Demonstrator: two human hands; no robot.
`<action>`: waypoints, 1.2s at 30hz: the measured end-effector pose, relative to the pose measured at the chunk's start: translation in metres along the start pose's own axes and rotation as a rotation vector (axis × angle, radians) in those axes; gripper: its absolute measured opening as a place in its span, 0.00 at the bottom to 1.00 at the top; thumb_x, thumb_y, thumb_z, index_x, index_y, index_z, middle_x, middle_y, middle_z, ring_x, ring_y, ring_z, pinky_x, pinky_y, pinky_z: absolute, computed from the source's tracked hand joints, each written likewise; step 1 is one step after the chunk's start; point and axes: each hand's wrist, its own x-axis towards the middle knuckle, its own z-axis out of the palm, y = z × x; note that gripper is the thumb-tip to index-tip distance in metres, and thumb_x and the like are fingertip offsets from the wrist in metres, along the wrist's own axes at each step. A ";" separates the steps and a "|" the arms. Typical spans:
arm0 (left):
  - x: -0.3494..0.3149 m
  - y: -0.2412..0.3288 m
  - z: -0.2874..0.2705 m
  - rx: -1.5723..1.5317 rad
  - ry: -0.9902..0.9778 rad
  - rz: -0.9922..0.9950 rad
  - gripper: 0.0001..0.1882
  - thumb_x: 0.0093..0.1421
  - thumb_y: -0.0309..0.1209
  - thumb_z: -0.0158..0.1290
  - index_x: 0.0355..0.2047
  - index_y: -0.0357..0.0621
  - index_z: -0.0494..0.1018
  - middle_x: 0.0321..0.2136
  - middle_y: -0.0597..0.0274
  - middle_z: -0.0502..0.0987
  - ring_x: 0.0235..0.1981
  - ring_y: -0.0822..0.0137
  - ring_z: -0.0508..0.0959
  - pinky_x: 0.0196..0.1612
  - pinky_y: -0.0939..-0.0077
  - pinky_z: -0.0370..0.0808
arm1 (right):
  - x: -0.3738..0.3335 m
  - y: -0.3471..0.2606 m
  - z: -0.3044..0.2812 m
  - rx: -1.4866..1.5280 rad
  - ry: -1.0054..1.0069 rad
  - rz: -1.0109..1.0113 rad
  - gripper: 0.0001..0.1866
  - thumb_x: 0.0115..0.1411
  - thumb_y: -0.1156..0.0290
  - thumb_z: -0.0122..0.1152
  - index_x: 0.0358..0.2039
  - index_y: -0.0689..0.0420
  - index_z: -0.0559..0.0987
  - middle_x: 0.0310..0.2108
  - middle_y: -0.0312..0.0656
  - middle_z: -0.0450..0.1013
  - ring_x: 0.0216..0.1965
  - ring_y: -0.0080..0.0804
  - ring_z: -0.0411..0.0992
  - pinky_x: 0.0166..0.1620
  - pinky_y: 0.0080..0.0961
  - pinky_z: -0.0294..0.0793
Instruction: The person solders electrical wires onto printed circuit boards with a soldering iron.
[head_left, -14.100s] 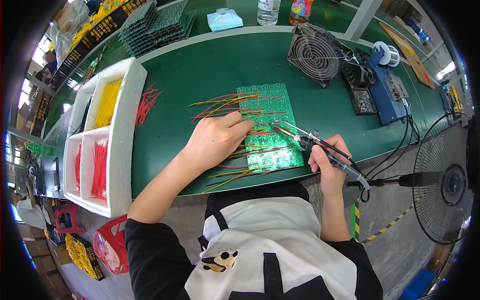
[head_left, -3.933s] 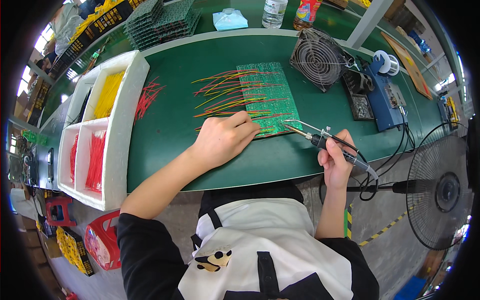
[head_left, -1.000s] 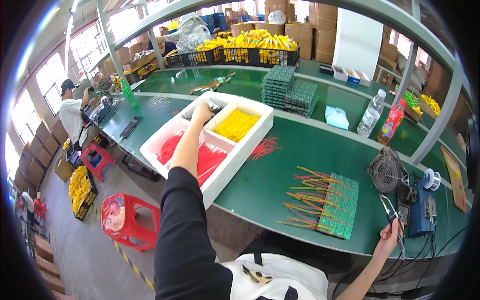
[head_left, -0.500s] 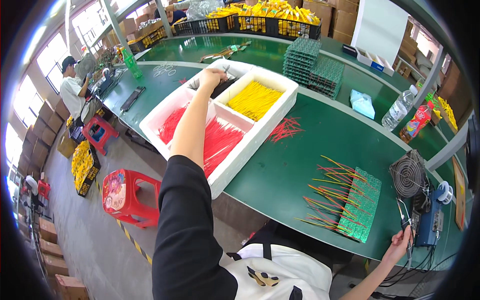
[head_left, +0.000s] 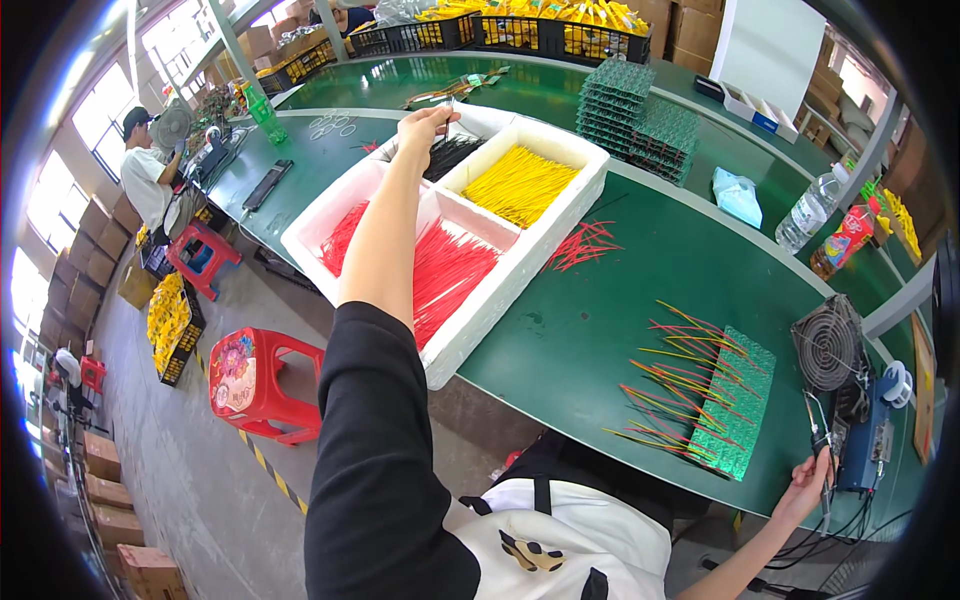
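My left hand (head_left: 425, 128) is raised over the far compartment of a white foam box (head_left: 480, 310), its fingers pinching thin black wires of which only a little shows. Black wires (head_left: 452, 156) lie in that compartment, partly behind my hand. Yellow wires (head_left: 520, 187) fill the compartment on the right, and red wires (head_left: 452, 275) the near ones. My right hand (head_left: 808, 485) grips a soldering iron (head_left: 822, 440) at the right edge of the bench. Left of it lies a green circuit board panel (head_left: 735, 405) with red and yellow wires sticking out leftward.
Loose red wires (head_left: 585, 245) lie beside the box. A fan (head_left: 828, 342), a blue soldering station (head_left: 866, 440) and two bottles (head_left: 812, 210) stand at the right. Stacked green boards (head_left: 612, 105) sit behind. A red stool (head_left: 265, 385) stands on the floor; a co-worker (head_left: 148, 175) is at far left.
My left hand has lifted slightly away from the black wires, with some between its fingers. The whole view has shifted a little. My right hand keeps the soldering iron in about the same place.
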 end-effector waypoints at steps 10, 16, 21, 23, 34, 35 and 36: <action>-0.063 0.098 0.105 -0.252 -0.653 0.246 0.07 0.61 0.32 0.50 0.32 0.42 0.70 0.22 0.70 0.72 0.14 0.81 0.63 0.19 0.86 0.63 | 0.000 0.003 -0.021 0.142 -0.078 0.061 0.04 0.61 0.68 0.54 0.32 0.54 0.71 0.17 0.29 0.62 0.17 0.10 0.57 0.19 0.10 0.53; -0.203 0.055 0.218 0.467 -0.960 0.551 0.07 0.58 0.31 0.49 0.31 0.39 0.70 0.27 0.65 0.77 0.23 0.75 0.72 0.26 0.80 0.68 | -0.010 -0.013 0.013 0.166 -0.077 -0.041 0.04 0.59 0.72 0.55 0.31 0.56 0.69 0.19 0.30 0.61 0.17 0.13 0.57 0.19 0.11 0.54; -0.289 0.014 0.263 0.641 -1.190 0.506 0.09 0.57 0.32 0.51 0.30 0.36 0.70 0.28 0.51 0.77 0.32 0.59 0.77 0.37 0.69 0.72 | -0.015 -0.013 0.010 0.056 -0.128 -0.075 0.05 0.58 0.73 0.56 0.30 0.57 0.69 0.17 0.35 0.64 0.17 0.19 0.60 0.21 0.15 0.59; -0.297 0.006 0.267 0.624 -1.173 0.505 0.10 0.56 0.32 0.51 0.30 0.36 0.71 0.28 0.51 0.77 0.32 0.58 0.77 0.37 0.68 0.72 | -0.013 -0.014 0.004 0.088 -0.118 -0.062 0.05 0.58 0.73 0.56 0.30 0.57 0.69 0.17 0.35 0.64 0.17 0.18 0.60 0.22 0.15 0.60; -0.324 0.008 0.236 0.492 -1.179 0.355 0.11 0.51 0.29 0.53 0.30 0.32 0.73 0.29 0.52 0.78 0.32 0.65 0.76 0.38 0.73 0.72 | -0.013 -0.015 0.000 0.065 -0.160 -0.075 0.06 0.58 0.72 0.56 0.28 0.57 0.68 0.17 0.34 0.63 0.17 0.17 0.59 0.23 0.15 0.60; -0.325 0.008 0.236 0.493 -1.203 0.328 0.10 0.52 0.28 0.52 0.30 0.31 0.72 0.29 0.55 0.78 0.30 0.73 0.75 0.37 0.77 0.71 | -0.013 -0.015 0.001 0.063 -0.157 -0.078 0.06 0.58 0.72 0.56 0.28 0.57 0.68 0.17 0.34 0.63 0.17 0.17 0.59 0.23 0.15 0.60; -0.326 0.009 0.235 0.488 -1.206 0.329 0.10 0.52 0.28 0.52 0.30 0.31 0.72 0.29 0.55 0.78 0.30 0.73 0.75 0.37 0.77 0.71 | -0.015 -0.015 0.003 0.086 -0.166 -0.051 0.06 0.58 0.72 0.56 0.28 0.57 0.68 0.17 0.34 0.63 0.17 0.17 0.59 0.23 0.15 0.60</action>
